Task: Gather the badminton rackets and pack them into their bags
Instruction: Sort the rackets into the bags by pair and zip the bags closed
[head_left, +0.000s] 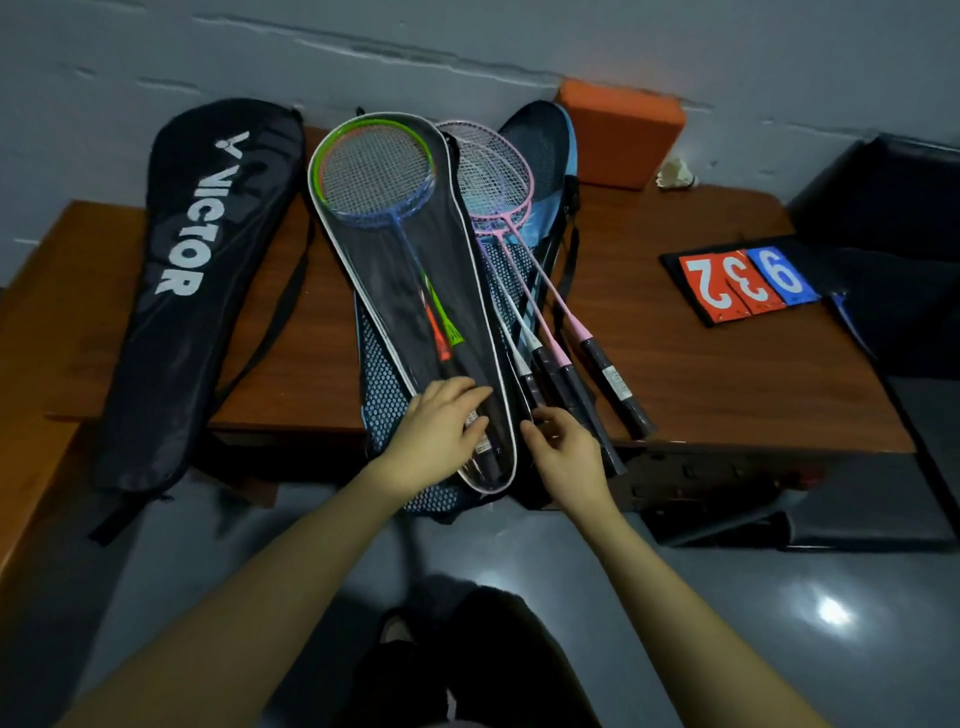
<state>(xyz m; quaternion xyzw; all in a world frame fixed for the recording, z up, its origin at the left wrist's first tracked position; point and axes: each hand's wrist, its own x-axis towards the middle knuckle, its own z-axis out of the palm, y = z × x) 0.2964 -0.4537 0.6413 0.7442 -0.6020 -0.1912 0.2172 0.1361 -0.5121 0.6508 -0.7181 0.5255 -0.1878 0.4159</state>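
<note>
A clear-fronted racket bag with white piping (457, 291) lies in the middle of the brown table (701, 374), with a green-and-blue racket (376, 171) and another inside. My left hand (441, 431) rests flat on its handle end. My right hand (563, 452) pinches the bag's right edge near the bottom. Pink and white rackets (498, 176) lie loose to the right, their black grips (613, 384) toward me, on a blue mesh bag (545, 145). A black Victor bag (202, 270) lies at the left.
An orange block (621, 130) leans on the grey wall behind. A shuttlecock (675, 174) sits beside it. A flip scoreboard with red and blue numbers (743, 283) lies at the right, near a black seat (883, 197). Dark floor below.
</note>
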